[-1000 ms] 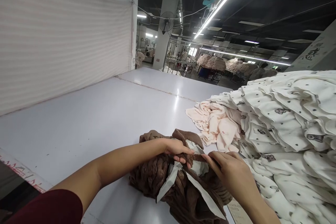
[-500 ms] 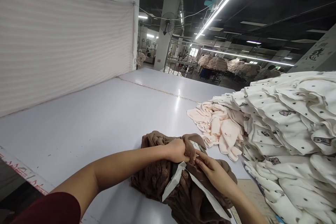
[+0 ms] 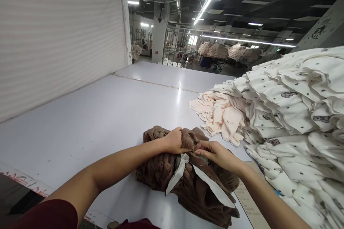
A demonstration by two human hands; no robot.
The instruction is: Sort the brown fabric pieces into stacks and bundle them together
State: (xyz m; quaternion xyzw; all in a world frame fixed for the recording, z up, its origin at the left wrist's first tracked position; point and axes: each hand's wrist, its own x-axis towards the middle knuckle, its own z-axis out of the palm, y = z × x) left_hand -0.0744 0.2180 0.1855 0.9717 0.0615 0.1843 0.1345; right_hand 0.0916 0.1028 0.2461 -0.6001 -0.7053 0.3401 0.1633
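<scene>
A bundle of brown plush fabric [image 3: 158, 170] lies in front of me, with a white cloth strip [image 3: 212, 186] around it. My left hand [image 3: 174, 140] is closed around a gathered fold of the brown fabric at the top of the bundle. Close beside it, my right hand [image 3: 212, 152] pinches the same brown fabric between thumb and fingers. The strip's loose end hangs down the front of the bundle, below my left hand. What lies under the gathered fold is hidden.
Pale pink cloth pieces [image 3: 223, 114] lie beyond the bundle. A tall heap of white printed fabric [image 3: 292, 114] rises on the right, with a cardboard sheet [image 3: 248, 200] at its foot. A striped curtain [image 3: 61, 39] hangs along the left of the white table [image 3: 107, 114].
My right hand has shifted its pinch on the brown fabric, and its fingers now show more plainly. My left hand still grips the fold. The view has tilted slightly downward.
</scene>
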